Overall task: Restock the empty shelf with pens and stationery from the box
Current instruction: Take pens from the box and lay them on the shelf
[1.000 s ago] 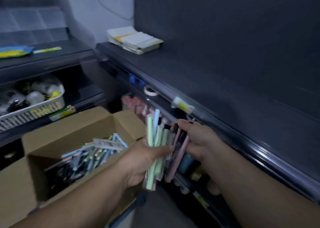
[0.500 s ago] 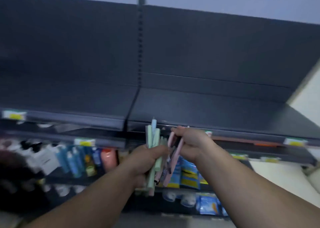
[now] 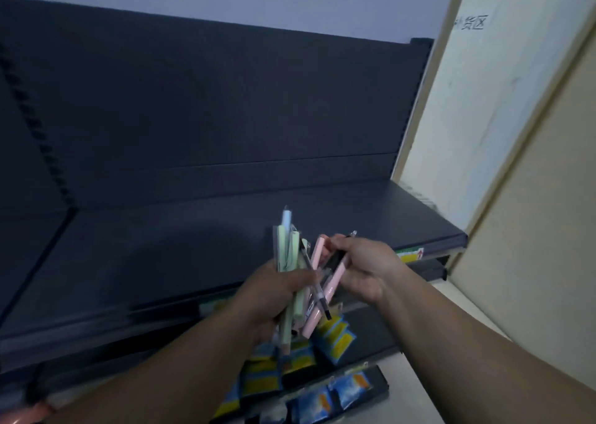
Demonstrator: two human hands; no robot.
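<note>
The left hand (image 3: pixel 274 294) is clenched round the lower half of a bundle of pastel green and pale blue plastic pens (image 3: pixel 285 252), some in clear sleeves, which stand nearly upright with their tops fanned out above the fist. Just beside it, the right hand (image 3: pixel 364 268) pinches the upper ends of 2 slim pink pens (image 3: pixel 325 294) and a thin black pen (image 3: pixel 335 257). These slant down to the left, and their lower ends cross the green ones under the left thumb.

Both hands hang over the front edge of the long dark grey metal shelf (image 3: pixel 161 256), toward its right end, and no pen lies on the shelf board. A yellow and green price label (image 3: pixel 412 256) sits on the front lip near the right corner. On the lower shelves under the hands lie blue and yellow packets (image 3: pixel 335 333) and blue foil sachets (image 3: pixel 351 388). A cream panel (image 3: pixel 483 133) with faint printed characters stands against the shelf's right end.
</note>
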